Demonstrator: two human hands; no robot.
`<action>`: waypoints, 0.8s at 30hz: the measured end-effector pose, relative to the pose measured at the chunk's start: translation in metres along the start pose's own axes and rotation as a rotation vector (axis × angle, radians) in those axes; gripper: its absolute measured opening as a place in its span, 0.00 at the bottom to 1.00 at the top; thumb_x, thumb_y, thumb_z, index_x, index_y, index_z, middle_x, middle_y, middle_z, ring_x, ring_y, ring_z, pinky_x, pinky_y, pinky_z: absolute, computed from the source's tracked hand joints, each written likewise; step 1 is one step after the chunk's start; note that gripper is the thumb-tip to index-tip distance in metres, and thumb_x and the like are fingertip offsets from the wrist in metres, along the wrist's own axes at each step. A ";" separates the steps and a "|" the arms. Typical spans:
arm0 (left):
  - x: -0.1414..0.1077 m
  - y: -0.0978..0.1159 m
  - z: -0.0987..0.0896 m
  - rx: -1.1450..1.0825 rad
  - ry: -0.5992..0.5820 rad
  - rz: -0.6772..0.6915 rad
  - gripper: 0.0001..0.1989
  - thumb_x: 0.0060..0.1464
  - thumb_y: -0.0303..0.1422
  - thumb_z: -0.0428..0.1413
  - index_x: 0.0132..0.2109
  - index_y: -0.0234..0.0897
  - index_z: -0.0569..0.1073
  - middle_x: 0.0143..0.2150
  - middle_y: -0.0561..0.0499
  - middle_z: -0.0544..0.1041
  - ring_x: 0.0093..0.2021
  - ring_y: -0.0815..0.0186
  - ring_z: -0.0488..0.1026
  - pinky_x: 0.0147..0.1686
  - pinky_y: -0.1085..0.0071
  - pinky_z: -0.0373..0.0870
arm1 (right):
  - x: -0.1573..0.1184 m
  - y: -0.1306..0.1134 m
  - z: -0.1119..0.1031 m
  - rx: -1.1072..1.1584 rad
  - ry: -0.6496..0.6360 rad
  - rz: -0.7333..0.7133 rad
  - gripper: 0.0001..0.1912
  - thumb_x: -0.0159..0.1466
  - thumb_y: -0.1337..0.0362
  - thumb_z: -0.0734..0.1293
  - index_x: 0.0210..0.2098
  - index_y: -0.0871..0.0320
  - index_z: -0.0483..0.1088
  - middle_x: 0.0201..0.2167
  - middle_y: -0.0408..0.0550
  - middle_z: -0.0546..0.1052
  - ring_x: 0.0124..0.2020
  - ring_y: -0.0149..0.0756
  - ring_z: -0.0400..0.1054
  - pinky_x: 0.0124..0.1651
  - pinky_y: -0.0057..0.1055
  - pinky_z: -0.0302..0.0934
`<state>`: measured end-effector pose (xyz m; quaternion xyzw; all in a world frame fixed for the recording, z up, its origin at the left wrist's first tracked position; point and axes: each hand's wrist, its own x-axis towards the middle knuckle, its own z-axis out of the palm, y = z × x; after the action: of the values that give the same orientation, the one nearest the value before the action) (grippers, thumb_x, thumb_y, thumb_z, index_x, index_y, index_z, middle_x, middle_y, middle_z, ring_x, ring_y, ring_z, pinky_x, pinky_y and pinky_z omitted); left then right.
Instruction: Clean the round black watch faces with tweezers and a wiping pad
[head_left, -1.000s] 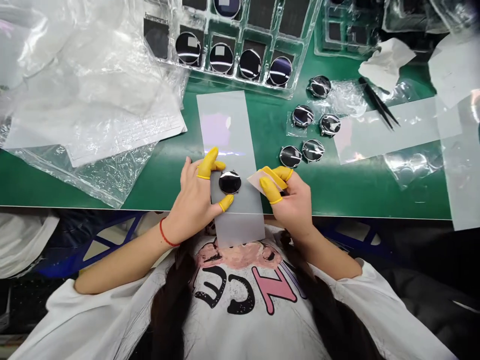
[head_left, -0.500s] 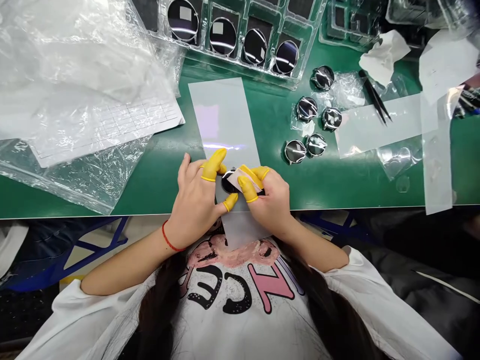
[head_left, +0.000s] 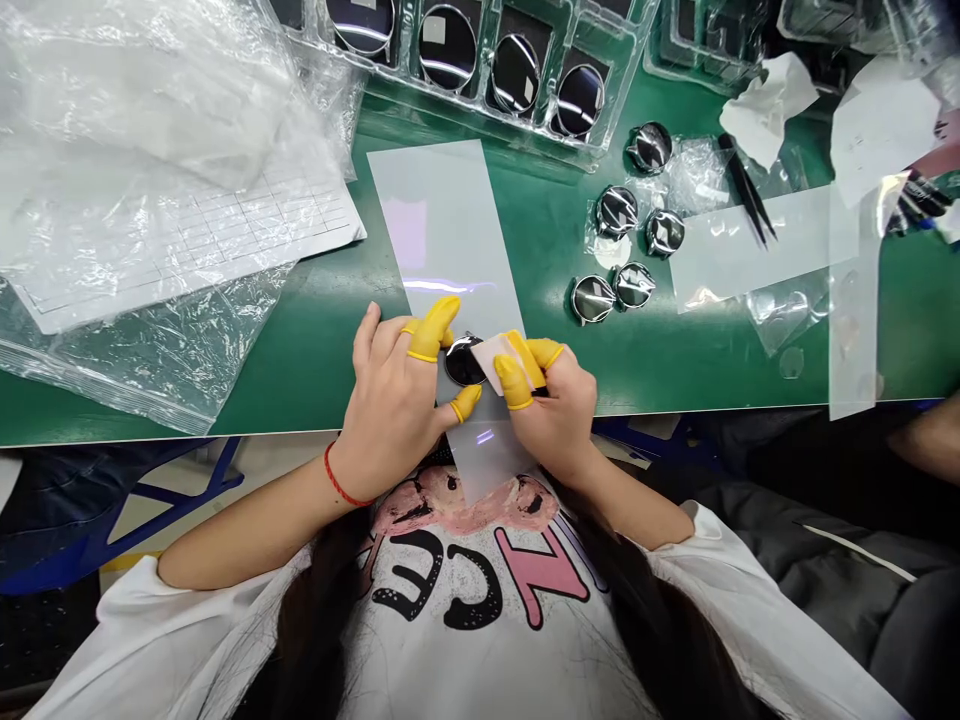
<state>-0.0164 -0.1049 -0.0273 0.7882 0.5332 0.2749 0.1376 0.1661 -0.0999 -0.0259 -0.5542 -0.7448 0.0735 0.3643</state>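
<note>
Two hands: mine, bare except for yellow covers on some fingertips, both over the near edge of the green table (head_left: 645,375).
Left hand: my left hand (head_left: 401,385) curves around the dark disc (head_left: 462,362), thumb at its near rim and a fingertip at its far rim, bracing it between them.
Right hand: my right hand (head_left: 555,405) pinches the yellow-and-white pad (head_left: 491,360) between thumb and finger.
Pad's aim: its pale end points left, over the disc's right rim, with the yellow end back in my grip; whether it touches I cannot tell.
Disc: round, so without a long axis; glossy face up, lying on the translucent strip (head_left: 450,220) near the table edge.
Strip: long axis runs away from me, far end leaning left; near end overhangs the edge toward my shirt (head_left: 480,570).
Open room: green surface lies bare left of my left hand as far as the clear bag (head_left: 225,330), and right of my right hand along the edge.
Five small discs: clustered (head_left: 592,299) beyond my right hand, apart from the strip.
Tweezers: black tweezers (head_left: 742,185), tips toward me and rightward.
Tray: clear tray (head_left: 480,115) beyond the strip's far end, larger discs in its compartments.
</note>
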 end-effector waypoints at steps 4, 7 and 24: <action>0.000 0.000 0.001 0.004 -0.003 -0.012 0.38 0.58 0.39 0.61 0.69 0.38 0.54 0.47 0.48 0.76 0.54 0.55 0.69 0.71 0.48 0.50 | -0.004 0.001 0.002 -0.133 0.027 -0.047 0.08 0.70 0.60 0.64 0.35 0.55 0.67 0.26 0.43 0.75 0.27 0.34 0.67 0.31 0.32 0.57; 0.000 0.001 0.000 0.013 -0.008 -0.012 0.36 0.59 0.39 0.60 0.69 0.37 0.54 0.46 0.48 0.76 0.54 0.55 0.69 0.71 0.48 0.51 | -0.005 0.008 -0.001 -0.182 0.033 -0.035 0.08 0.70 0.60 0.63 0.34 0.55 0.67 0.25 0.43 0.75 0.27 0.34 0.66 0.32 0.33 0.57; 0.006 0.001 -0.007 -0.011 -0.137 -0.053 0.37 0.56 0.37 0.63 0.68 0.37 0.56 0.47 0.46 0.76 0.55 0.52 0.69 0.71 0.39 0.50 | 0.031 0.020 0.010 -0.071 -0.207 -0.085 0.13 0.73 0.55 0.59 0.37 0.56 0.67 0.32 0.46 0.78 0.33 0.37 0.66 0.42 0.38 0.55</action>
<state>-0.0181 -0.1001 -0.0191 0.7899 0.5418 0.2195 0.1851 0.1716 -0.0623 -0.0292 -0.5242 -0.8034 0.0884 0.2684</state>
